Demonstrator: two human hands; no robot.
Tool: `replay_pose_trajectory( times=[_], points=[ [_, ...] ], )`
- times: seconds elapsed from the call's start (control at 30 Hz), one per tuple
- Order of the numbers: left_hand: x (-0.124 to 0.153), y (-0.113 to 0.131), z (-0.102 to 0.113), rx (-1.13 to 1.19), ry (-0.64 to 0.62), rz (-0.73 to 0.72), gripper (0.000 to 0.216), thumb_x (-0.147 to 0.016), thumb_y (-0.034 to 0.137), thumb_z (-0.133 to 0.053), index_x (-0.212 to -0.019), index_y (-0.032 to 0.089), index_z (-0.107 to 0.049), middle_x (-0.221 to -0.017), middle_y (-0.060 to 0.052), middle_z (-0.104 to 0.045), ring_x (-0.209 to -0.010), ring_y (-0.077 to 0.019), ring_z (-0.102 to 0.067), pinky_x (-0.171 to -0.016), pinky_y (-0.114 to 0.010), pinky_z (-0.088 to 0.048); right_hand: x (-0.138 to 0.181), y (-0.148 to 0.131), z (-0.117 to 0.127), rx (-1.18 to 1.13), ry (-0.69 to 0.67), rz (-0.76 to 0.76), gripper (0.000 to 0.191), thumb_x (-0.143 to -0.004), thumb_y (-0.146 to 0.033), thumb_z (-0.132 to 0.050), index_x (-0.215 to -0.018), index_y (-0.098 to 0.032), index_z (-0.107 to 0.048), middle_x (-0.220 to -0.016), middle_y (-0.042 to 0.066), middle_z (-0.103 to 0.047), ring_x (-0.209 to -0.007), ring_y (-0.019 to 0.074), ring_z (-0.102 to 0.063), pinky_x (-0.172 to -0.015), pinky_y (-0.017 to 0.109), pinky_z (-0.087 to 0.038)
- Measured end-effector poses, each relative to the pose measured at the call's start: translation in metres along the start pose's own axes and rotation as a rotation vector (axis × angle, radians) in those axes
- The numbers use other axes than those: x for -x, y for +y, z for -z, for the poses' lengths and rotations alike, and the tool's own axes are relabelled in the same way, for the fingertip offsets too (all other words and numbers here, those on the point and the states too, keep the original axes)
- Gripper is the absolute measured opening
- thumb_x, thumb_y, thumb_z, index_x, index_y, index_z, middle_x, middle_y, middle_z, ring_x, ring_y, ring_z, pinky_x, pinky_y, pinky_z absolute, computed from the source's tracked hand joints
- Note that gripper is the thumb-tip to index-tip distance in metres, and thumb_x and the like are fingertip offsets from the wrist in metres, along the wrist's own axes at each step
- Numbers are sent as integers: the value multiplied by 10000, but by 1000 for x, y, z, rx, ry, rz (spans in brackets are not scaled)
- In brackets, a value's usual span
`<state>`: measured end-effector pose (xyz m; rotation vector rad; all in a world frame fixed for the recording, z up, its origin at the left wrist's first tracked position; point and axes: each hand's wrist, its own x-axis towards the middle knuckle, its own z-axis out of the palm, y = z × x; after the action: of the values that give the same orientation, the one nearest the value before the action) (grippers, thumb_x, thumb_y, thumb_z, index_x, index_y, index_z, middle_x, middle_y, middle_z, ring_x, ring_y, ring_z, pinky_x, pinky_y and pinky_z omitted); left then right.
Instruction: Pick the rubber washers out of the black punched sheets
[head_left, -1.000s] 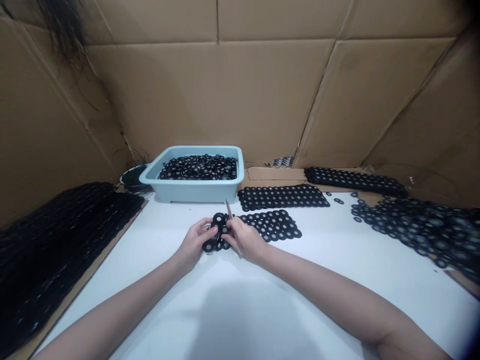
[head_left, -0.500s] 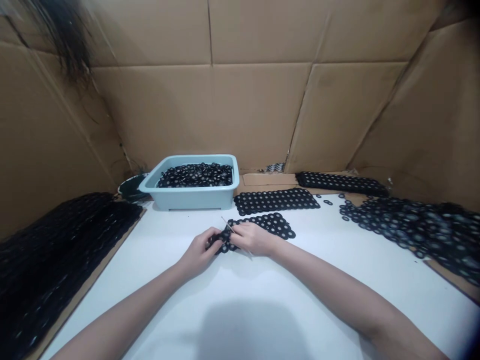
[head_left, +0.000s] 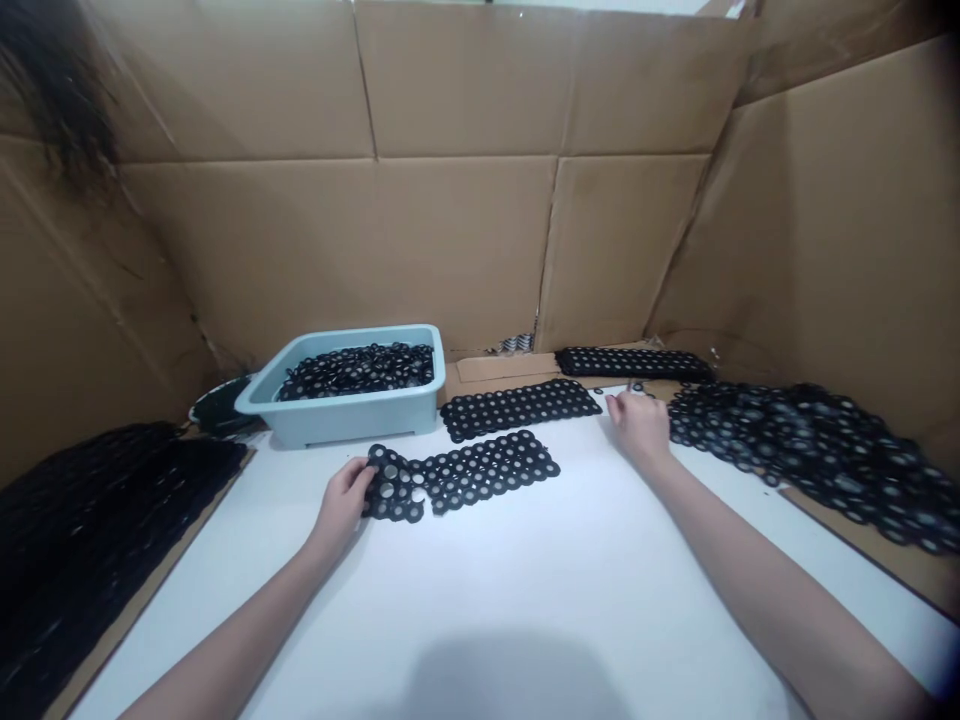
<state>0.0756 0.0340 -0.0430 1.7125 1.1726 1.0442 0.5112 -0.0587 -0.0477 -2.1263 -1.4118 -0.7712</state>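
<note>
A strip of joined black rings (head_left: 491,468) lies on the white tabletop, its left part bent and lifted slightly. My left hand (head_left: 346,497) pinches this strip at its left end between thumb and fingers. Over to the right, my right hand (head_left: 641,428) is closed with its fingertips at a few loose black rings (head_left: 598,391), beside the big heap. What those fingers hold is too small to make out. A second, longer strip of black rings (head_left: 521,408) lies flat just behind the first.
A pale blue basin (head_left: 360,415) full of black rings stands at back left, a dark green dish (head_left: 217,410) beside it. A heap of loose rings (head_left: 814,455) lies right; a ring-strip stack (head_left: 634,363) sits behind. Dark bundles (head_left: 112,540) fill the left. Cardboard walls (head_left: 450,250) surround the table.
My right hand, which held a thin needle-like stick at the strip, has left it and moved right to the loose rings. My left hand keeps its hold. The view has turned right.
</note>
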Motion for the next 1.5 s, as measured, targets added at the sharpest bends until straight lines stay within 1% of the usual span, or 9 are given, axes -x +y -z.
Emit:
replay_pose_trajectory(
  times=[0.17, 0.33, 0.43, 0.63, 0.8, 0.9, 1.1, 1.33, 1.5],
  points=[
    [2, -3, -1, -102, 47, -15, 186, -719, 328, -455, -727, 175, -559, -700, -8, -580, -690, -166, -514, -631, -241, -368, 3, 18, -14, 169, -56, -176, 297, -766, -379, -420, -647, -127, -522, -657, 125, -551, -676, 216, -426, -633, 331, -213],
    [8, -6, 2, -231, 90, -27, 217, -719, 338, -447, -748, 165, -575, -726, -29, -602, -698, -183, -526, -657, -266, -367, 2, 3, -4, 98, 11, -104, 279, -775, -374, -423, -687, -130, -528, -709, 140, -555, -727, 240, -443, -642, 340, -245],
    [14, -4, 4, -291, 98, -38, 206, -719, 328, -450, -756, 171, -579, -713, -26, -608, -675, -183, -532, -639, -269, -364, 1, -53, 19, -242, -27, 64, 252, -796, -348, -407, -700, -149, -526, -711, 114, -562, -698, 220, -478, -643, 327, -319],
    [20, -1, 6, -386, 107, -67, 173, -731, 299, -436, -739, 171, -552, -704, -25, -604, -669, -171, -540, -621, -255, -370, 23, -214, 64, -1083, -306, 397, 246, -827, -304, -376, -1014, -196, -495, -1001, 93, -566, -882, 192, -530, -741, 312, -410],
    [18, -5, 10, -498, 101, -108, 164, -734, 297, -431, -703, 169, -529, -697, -30, -565, -680, -174, -509, -640, -269, -360, 34, -290, 55, -1470, -643, 206, 180, -767, -305, -443, -653, -182, -510, -612, 1, -551, -647, 136, -540, -644, 254, -413],
    [15, -8, 11, -549, 96, -114, 162, -729, 291, -429, -675, 166, -516, -698, -36, -537, -701, -179, -493, -661, -279, -357, 39, -300, 34, -1579, -745, 26, 153, -753, -242, -393, -639, -181, -476, -530, -25, -503, -598, 118, -529, -602, 234, -404],
    [11, -13, 11, -583, 68, -88, 143, -712, 272, -437, -661, 165, -517, -696, -30, -517, -720, -170, -490, -674, -267, -361, 45, -292, 12, -1612, -840, -111, 84, -692, -165, -348, -735, -197, -414, -470, -58, -484, -509, 105, -490, -516, 210, -364],
    [11, -9, 12, -566, 60, -36, 143, -705, 271, -440, -633, 166, -504, -689, -22, -523, -703, -155, -490, -642, -247, -354, 42, -291, 14, -1602, -901, -75, 54, -698, -173, -343, -686, -198, -390, -452, -57, -469, -473, 98, -455, -481, 202, -332],
    [15, -6, 4, -545, 98, 27, 156, -711, 266, -428, -608, 167, -493, -657, -21, -536, -664, -151, -492, -607, -244, -342, 52, -292, 19, -1502, -833, 39, 71, -720, -182, -357, -762, -211, -407, -542, -53, -474, -544, 110, -478, -491, 202, -320]
  ],
)
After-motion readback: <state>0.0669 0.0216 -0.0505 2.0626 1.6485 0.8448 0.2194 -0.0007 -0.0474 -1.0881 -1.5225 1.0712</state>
